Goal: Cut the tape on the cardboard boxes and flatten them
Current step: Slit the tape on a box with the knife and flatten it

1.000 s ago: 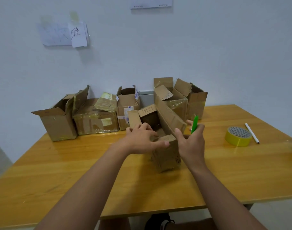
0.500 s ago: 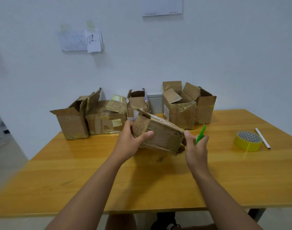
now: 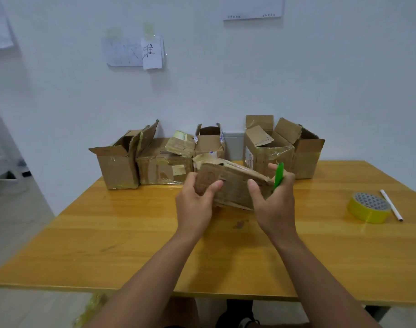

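A worn, creased cardboard box (image 3: 228,185) is held tilted above the table (image 3: 131,245), a faint round stamp on its near end, unreadable. The left hand (image 3: 195,204) grasps that end; the right hand (image 3: 273,204) grasps the other end together with a green cutter (image 3: 278,175), its blade hidden. More opened boxes (image 3: 164,162) line the wall behind.
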Tool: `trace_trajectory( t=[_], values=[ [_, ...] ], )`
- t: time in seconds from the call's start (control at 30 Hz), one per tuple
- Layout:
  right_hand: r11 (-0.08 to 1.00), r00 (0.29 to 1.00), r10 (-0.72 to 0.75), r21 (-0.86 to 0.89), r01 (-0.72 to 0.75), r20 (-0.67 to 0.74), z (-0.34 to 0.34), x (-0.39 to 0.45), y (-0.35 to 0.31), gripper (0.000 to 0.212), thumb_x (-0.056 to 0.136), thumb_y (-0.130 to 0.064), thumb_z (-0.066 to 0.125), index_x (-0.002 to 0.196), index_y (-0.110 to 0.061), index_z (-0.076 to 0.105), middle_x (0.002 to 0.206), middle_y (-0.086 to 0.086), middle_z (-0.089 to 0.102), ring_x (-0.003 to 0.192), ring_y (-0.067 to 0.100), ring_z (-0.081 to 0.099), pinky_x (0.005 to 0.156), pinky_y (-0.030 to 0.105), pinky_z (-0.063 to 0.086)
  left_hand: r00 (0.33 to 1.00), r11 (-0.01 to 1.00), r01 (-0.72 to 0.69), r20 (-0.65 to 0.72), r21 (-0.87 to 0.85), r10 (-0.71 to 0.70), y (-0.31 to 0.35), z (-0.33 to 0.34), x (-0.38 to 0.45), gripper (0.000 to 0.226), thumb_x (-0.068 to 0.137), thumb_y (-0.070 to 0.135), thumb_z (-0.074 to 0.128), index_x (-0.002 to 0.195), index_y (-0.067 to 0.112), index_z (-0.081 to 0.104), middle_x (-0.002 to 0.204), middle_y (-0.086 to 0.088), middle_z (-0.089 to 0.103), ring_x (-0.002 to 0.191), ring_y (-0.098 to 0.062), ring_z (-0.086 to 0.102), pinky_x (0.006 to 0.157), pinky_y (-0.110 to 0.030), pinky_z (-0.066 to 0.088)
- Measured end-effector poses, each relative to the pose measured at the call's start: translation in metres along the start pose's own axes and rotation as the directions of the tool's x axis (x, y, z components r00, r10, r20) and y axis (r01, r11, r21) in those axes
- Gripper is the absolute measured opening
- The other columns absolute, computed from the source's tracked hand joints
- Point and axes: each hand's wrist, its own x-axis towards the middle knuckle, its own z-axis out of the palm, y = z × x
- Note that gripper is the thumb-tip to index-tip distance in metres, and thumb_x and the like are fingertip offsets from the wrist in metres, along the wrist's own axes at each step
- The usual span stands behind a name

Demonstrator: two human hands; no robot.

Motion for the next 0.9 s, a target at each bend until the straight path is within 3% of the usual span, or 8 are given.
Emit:
trace_trajectory(
  t=[0.07,0.17,0.23,0.33,0.43,0.57,0.8,0.9],
  values=[
    [0.998,0.999,0.001,-0.069,0.002,0.047,0.0,-0.001,0.0,0.047,0.085,-0.05,0.066,0.115,-0.024,0.04,0.113,-0.008,0.051,0.106,0.013,0.051,0.101,0.047,0.041,0.995,1.0,-0.015,0.097,-0.027,0.017,0.003,0.011,-0.01,0.007,0.091,0.031,0.07,0.094,0.028,0.064,0.082,0.007,0.068,0.078,-0.007,0.066,0.067,-0.033,0.057],
    [0.983,0.99,0.134,-0.129,-0.127,0.051,-0.012,0.002,0.01,0.05,0.08,-0.063,0.061,0.106,-0.031,0.033,0.115,-0.014,0.051,0.108,0.016,0.056,0.099,0.057,0.042,0.961,0.998,-0.057,0.273,-0.001,0.055,0.006,0.026,-0.024,0.01,0.098,0.028,0.06,0.104,0.025,0.067,0.084,0.008,0.068,0.078,-0.007,0.064,0.067,-0.035,0.057],
    [0.972,0.977,0.207,-0.12,-0.2,0.046,-0.024,0.004,0.021,0.047,0.084,-0.055,0.064,0.109,-0.027,0.035,0.12,-0.01,0.054,0.11,0.021,0.059,0.092,0.05,0.05,0.899,0.995,-0.085,0.434,0.05,0.055,0.003,0.036,-0.031,0.027,0.098,0.033,0.053,0.121,0.024,0.064,0.095,0.006,0.069,0.085,-0.01,0.064,0.072,-0.04,0.057],
    [0.958,0.962,0.27,-0.108,-0.266,0.028,-0.04,0.002,0.035,0.036,0.093,-0.032,0.062,0.116,-0.014,0.04,0.126,-0.001,0.057,0.106,0.016,0.058,0.073,0.015,0.048,0.761,0.978,-0.18,0.645,0.108,0.068,-0.01,0.046,-0.037,0.044,0.098,0.037,0.049,0.141,0.032,0.051,0.113,0.008,0.067,0.102,-0.012,0.059,0.085,-0.037,0.052],
    [0.947,0.947,0.319,-0.032,-0.318,0.033,-0.046,-0.003,0.034,0.035,0.093,-0.035,0.062,0.115,-0.018,0.04,0.127,-0.007,0.055,0.109,0.015,0.059,0.082,0.023,0.047,0.647,0.897,-0.337,0.762,0.285,0.001,-0.019,0.055,-0.043,0.052,0.099,0.048,0.044,0.149,0.039,0.036,0.145,0.008,0.045,0.135,-0.017,0.031,0.11,-0.047,0.035],
    [0.941,0.933,0.333,-0.114,-0.32,0.134,-0.046,0.0,0.035,0.054,0.082,-0.036,0.075,0.114,-0.018,0.036,0.118,-0.005,0.052,0.098,0.017,0.059,0.076,0.027,0.049,0.502,0.871,-0.4,0.863,0.284,-0.051,-0.021,0.062,-0.054,0.056,0.098,0.045,0.05,0.151,0.034,0.034,0.152,0.005,0.031,0.14,-0.013,0.016,0.116,-0.042,0.025],
    [0.928,0.929,0.298,-0.295,-0.228,0.218,-0.053,0.005,0.058,0.038,0.09,-0.021,0.065,0.119,-0.013,0.04,0.12,0.0,0.058,0.1,0.02,0.057,0.077,0.031,0.043,0.658,0.702,-0.616,0.723,0.357,0.21,-0.058,0.039,-0.037,0.054,0.09,0.039,0.042,0.144,0.034,0.048,0.145,0.005,0.049,0.136,-0.019,0.037,0.111,-0.045,0.038],
    [0.907,0.915,0.308,-0.37,-0.2,0.259,-0.055,0.007,0.06,0.035,0.094,-0.016,0.058,0.123,-0.013,0.04,0.121,0.002,0.06,0.093,0.021,0.061,0.072,0.035,0.049,0.781,0.697,-0.568,0.555,0.439,0.287,-0.076,0.029,-0.021,0.055,0.089,0.025,0.05,0.145,0.028,0.046,0.145,-0.006,0.049,0.132,-0.025,0.045,0.104,-0.05,0.045]
  ],
)
